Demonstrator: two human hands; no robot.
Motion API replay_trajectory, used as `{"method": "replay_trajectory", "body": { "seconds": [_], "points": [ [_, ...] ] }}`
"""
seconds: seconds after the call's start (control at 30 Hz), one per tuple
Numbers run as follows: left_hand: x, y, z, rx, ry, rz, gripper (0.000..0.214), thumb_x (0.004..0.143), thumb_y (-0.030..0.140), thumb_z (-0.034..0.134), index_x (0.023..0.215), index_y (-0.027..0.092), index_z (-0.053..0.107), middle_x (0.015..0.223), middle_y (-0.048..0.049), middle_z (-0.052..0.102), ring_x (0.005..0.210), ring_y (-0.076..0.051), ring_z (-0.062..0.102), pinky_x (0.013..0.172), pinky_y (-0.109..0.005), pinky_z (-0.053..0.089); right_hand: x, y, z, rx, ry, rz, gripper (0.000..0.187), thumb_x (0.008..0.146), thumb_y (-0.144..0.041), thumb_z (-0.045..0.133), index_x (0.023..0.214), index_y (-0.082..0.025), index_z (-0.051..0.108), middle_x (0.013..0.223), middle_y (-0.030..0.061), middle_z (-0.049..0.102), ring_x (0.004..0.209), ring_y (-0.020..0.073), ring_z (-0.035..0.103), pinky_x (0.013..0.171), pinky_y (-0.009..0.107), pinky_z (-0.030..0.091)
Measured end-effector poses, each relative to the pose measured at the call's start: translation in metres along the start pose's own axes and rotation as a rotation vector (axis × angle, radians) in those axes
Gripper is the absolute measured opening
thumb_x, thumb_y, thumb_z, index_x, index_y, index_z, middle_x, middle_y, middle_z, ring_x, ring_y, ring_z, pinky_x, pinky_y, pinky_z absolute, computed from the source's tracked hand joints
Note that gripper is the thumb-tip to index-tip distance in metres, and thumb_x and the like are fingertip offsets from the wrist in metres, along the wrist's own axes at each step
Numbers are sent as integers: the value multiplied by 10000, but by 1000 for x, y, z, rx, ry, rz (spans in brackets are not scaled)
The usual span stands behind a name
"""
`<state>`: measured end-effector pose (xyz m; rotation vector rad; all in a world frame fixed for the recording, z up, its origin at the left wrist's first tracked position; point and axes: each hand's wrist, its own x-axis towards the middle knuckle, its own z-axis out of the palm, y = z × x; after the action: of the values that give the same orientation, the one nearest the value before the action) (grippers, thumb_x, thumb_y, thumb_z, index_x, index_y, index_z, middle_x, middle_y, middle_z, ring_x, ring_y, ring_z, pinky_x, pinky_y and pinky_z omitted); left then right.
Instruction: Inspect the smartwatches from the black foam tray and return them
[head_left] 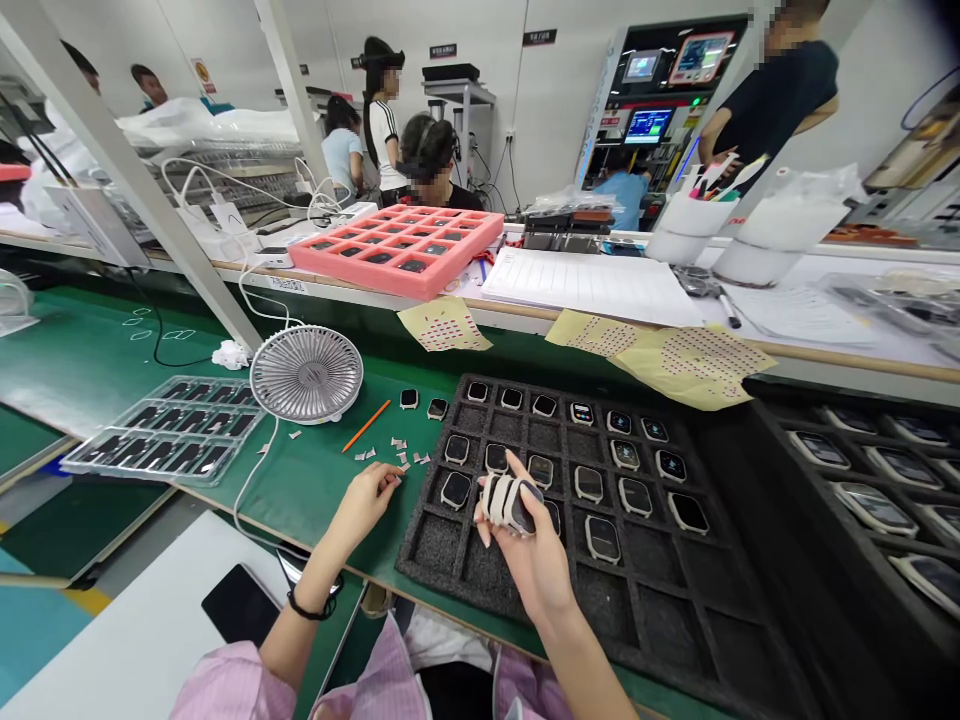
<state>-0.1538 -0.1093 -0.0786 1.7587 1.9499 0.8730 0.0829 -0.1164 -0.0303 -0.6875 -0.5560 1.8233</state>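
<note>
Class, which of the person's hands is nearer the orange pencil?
Left. The left hand is just in front of the pencil; the right hand is farther right, over the foam tray.

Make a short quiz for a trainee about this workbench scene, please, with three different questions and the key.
1. What does the right hand hold?
2. True or false: the orange pencil lies on the green mat, outside the black foam tray.
3. Which thing is nearest to the left hand? A) small pale scraps B) pink foam tray C) white fan

Key: 1. A watch wrapped in white strips. 2. True. 3. A.
</note>
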Motion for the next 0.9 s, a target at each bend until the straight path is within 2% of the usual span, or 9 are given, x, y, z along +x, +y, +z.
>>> {"method": "replay_trajectory", "body": {
  "seconds": [0.07,0.13,0.23,0.33,0.4,0.5,0.7,0.9],
  "points": [
    [-4,21,-9,-126,13,113,168,857,285,555,887,185,687,822,-53,701,729,-178,647,700,-297,527,3,-4,-2,54,-68,130,568,866,-390,529,1391,-214,401,927,76,671,641,173,586,512,281,391],
    [-8,46,-18,-306,10,290,132,859,273,604,855,178,695,866,-63,723,820,-186,673,769,-301,537,6,-5,-4,90,-157,260,544,846,-397,538,1337,-176,461,893,88,678,600,177,581,467,264,352],
    [-8,82,-27,-498,-167,605,90,857,195,633,832,166,714,857,-70,736,806,-166,690,750,-271,547,8,-4,-6,138,-285,406,443,825,-403,552,1203,-172,551,811,58,671,561,182,585,423,243,312],
    [-2,101,-29,-542,-290,766,93,852,172,644,826,169,733,839,-76,729,826,-166,688,773,-275,541,7,-2,-7,176,-381,487,294,823,-398,565,1021,-183,601,741,25,652,549,183,595,395,227,289],
    [2,104,-28,-543,-325,813,85,844,176,657,823,174,740,813,-72,724,834,-168,679,808,-293,525,5,-1,-6,191,-415,514,248,820,-403,575,930,-183,601,743,23,658,547,180,600,387,221,286],
    [7,104,-28,-542,-384,824,80,840,174,664,831,180,744,789,-65,723,803,-159,658,810,-298,502,5,1,-6,196,-443,532,247,813,-410,583,911,-184,597,768,27,676,542,178,609,381,220,291],
    [15,104,-32,-471,-585,785,117,849,263,662,821,208,762,801,-63,705,800,-160,615,816,-310,455,5,7,-10,133,-489,598,357,807,-442,556,869,-98,623,801,106,689,532,165,593,372,224,282],
    [16,94,-25,-472,-620,751,199,837,374,654,801,211,764,838,-63,652,826,-160,577,808,-296,442,5,14,-14,116,-445,605,312,810,-425,555,893,-128,610,778,78,681,544,160,590,375,209,269]
  ]
}}
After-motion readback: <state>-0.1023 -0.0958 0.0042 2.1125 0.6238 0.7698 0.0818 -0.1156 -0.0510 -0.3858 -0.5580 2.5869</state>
